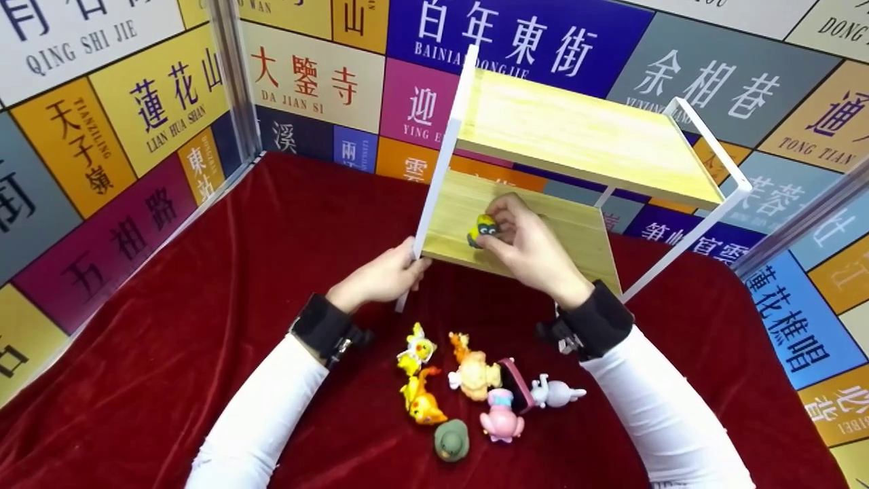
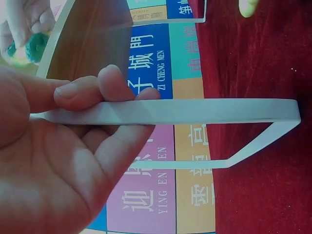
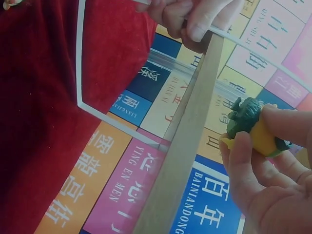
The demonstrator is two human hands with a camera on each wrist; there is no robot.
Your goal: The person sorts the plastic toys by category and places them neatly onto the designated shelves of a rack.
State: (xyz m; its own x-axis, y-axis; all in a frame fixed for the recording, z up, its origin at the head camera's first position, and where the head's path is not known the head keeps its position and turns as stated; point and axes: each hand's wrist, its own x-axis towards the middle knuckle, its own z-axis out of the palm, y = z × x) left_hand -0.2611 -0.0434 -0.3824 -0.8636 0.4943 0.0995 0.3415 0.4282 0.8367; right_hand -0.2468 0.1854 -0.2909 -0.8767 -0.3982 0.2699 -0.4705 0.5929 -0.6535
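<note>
A two-tier shelf with wooden boards and a white frame stands at centre right in the head view. My left hand grips the shelf's left white post near the lower board, thumb and fingers around the bar in the left wrist view. My right hand pinches a small yellow and green toy figure with big eyes, close over the left part of the lower board. In the right wrist view the figure sits between thumb and fingers.
On the red cloth in front of the shelf lie several toys: yellow-orange figures, a green duck-like one, a pink one, a beige one and a grey one. The upper board overhangs the right hand's space. Lettered panels stand behind.
</note>
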